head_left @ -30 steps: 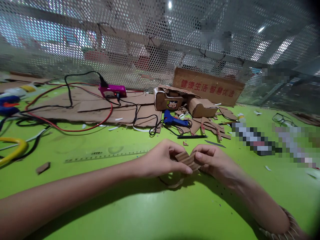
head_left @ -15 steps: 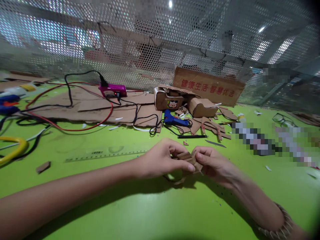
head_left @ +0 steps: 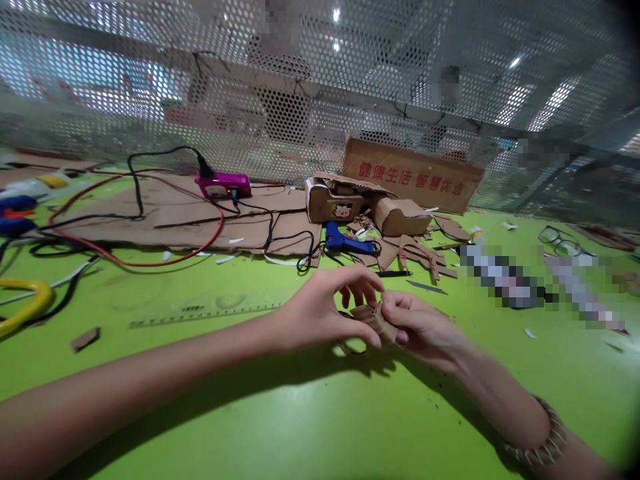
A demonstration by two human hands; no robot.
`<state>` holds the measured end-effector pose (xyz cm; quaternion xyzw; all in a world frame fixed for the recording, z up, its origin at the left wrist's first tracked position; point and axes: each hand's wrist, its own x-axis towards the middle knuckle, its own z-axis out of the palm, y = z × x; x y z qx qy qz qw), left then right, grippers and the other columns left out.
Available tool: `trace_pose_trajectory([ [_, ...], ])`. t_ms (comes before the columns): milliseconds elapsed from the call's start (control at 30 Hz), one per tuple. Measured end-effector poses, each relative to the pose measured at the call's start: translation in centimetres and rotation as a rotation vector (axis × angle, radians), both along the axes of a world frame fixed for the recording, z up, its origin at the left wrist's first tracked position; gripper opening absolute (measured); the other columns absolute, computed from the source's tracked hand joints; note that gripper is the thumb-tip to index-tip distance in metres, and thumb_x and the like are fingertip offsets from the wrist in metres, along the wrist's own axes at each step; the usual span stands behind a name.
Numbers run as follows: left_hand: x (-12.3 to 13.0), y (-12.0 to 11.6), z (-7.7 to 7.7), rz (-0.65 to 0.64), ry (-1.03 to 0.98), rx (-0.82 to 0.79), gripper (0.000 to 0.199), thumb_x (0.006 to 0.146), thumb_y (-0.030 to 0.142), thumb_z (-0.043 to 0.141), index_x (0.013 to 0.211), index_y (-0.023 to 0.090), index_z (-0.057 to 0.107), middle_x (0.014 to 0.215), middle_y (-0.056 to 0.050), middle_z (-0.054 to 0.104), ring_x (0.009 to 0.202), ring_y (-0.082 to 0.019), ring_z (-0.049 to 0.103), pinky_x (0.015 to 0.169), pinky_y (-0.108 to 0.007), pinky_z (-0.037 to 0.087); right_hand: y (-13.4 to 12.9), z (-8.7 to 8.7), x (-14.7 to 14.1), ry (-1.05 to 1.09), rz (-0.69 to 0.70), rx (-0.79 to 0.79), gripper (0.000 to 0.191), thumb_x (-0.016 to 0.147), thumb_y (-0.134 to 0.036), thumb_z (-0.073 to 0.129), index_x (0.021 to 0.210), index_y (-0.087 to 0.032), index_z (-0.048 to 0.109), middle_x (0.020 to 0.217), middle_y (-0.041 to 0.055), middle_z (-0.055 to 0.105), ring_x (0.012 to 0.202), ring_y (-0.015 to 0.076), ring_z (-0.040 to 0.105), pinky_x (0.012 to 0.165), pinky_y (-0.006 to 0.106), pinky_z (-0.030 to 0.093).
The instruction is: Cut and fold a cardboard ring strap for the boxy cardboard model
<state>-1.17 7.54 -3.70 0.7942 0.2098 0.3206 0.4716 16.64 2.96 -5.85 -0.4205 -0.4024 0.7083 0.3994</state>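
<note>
A small folded piece of brown cardboard (head_left: 379, 323) is pinched between the thumb and fingers of my right hand (head_left: 417, 327), just above the green table. My left hand (head_left: 330, 310) arches around the cardboard's left side, its thumb and fingers spread apart. The left thumb tip lies close to the cardboard; whether it touches I cannot tell. Below the piece shows a rounded, ring-like object (head_left: 345, 348), partly hidden and too unclear to name. A clear ruler (head_left: 210, 316) lies flat beside my left forearm.
Behind my hands are a blue glue gun (head_left: 350, 241), cardboard scraps (head_left: 425, 257) and a cardboard model (head_left: 330, 205). A thin blade-like strip (head_left: 427, 287) lies beyond my right hand. A magenta power box (head_left: 223, 186) with cables sits back left; eyeglasses (head_left: 567, 241) lie at right.
My left hand's fingers have opened and lifted off the cardboard piece, while my right hand keeps its pinch. The view has shifted slightly.
</note>
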Motion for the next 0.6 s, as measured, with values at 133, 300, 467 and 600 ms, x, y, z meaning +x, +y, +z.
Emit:
trace_pose_trajectory([
  [133,0.1,0.1,0.0,0.048,0.021,-0.089,0.022,0.056,0.018,0.083,0.073,0.013,0.071,0.066,-0.001,0.068,0.065,-0.015,0.058,0.065,-0.024,0.044,-0.2,0.5,-0.1,-0.09,-0.108,0.096,0.038,0.057,-0.044,0.082,0.057,-0.017,0.055,0.05,-0.0085,0.051,0.043,0.0043,0.039,0.044,0.019,0.028],
  [300,0.1,0.4,0.0,0.167,-0.028,-0.266,0.032,0.051,0.017,0.083,0.077,0.013,0.066,0.069,0.001,0.066,0.066,-0.014,0.06,0.064,-0.025,0.047,-0.8,1.8,0.0,-0.198,-0.148,0.182,0.022,0.065,-0.027,0.08,0.084,-0.021,0.072,0.08,-0.001,0.07,0.07,0.0108,0.06,0.062,0.023,0.045],
  [467,0.2,0.3,0.0,0.172,-0.136,-0.579,0.033,0.048,0.011,0.083,0.072,0.013,0.061,0.06,0.002,0.066,0.056,-0.011,0.061,0.055,-0.021,0.046,-0.5,1.3,0.7,-0.14,-0.102,0.155,0.036,0.057,-0.024,0.084,0.091,-0.025,0.074,0.09,0.0011,0.073,0.075,0.0131,0.065,0.07,0.026,0.049],
  [600,0.2,0.3,-0.4,0.046,-0.246,-0.799,0.038,0.044,0.015,0.088,0.07,0.012,0.062,0.06,0.0,0.071,0.054,-0.009,0.064,0.055,-0.019,0.048,-0.2,0.8,1.1,-0.028,-0.063,0.086,0.041,0.049,-0.037,0.087,0.087,-0.025,0.075,0.09,0.0016,0.074,0.074,0.0117,0.066,0.069,0.023,0.05],
])
